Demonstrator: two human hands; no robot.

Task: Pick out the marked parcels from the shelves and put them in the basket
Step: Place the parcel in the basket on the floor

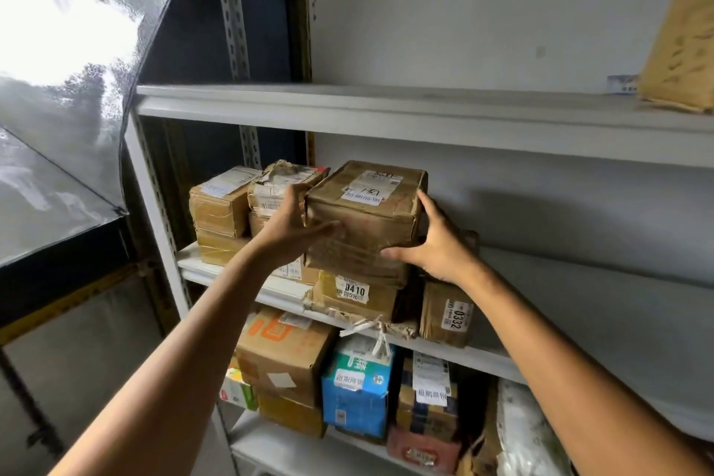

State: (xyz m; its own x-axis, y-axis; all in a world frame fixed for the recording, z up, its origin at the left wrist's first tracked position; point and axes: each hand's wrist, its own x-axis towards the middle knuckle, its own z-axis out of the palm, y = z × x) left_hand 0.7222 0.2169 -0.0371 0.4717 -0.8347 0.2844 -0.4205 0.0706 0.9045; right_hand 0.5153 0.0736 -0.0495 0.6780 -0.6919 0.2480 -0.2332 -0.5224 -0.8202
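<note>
**Head view**

1. Both grips are holding one item, the top parcel. It is a brown taped carton with white labels on its upper face, and one label is carrying handwriting.
2. The left grip is clasping the parcel's left side. Its thumb is lying across the front face and its fingers are running up the side edge.
3. The right grip is clasping the parcel's right side. Its fingers are spreading upward along that face and its thumb is reaching along the lower front edge.
4. The top parcel is sitting between the two grips, at the top of a stack on the middle shelf. Whether it is resting on the stack or is raised clear of it cannot be told.
5. Directly below the grips, the 0410 carton is lying under the top parcel.
6. Below the right grip, just beside the 0410 carton, the 0332 parcel is standing upright at the shelf's front edge.
7. Just behind the left grip, a crumpled carton is lying on other boxes. Further left, a taped carton is sitting on top of another.
8. Above both grips, the upper shelf is carrying a tan envelope, well apart to the right of the right grip.
9. Well below the grips, an orange-printed carton and a blue box are standing side by side.
</note>
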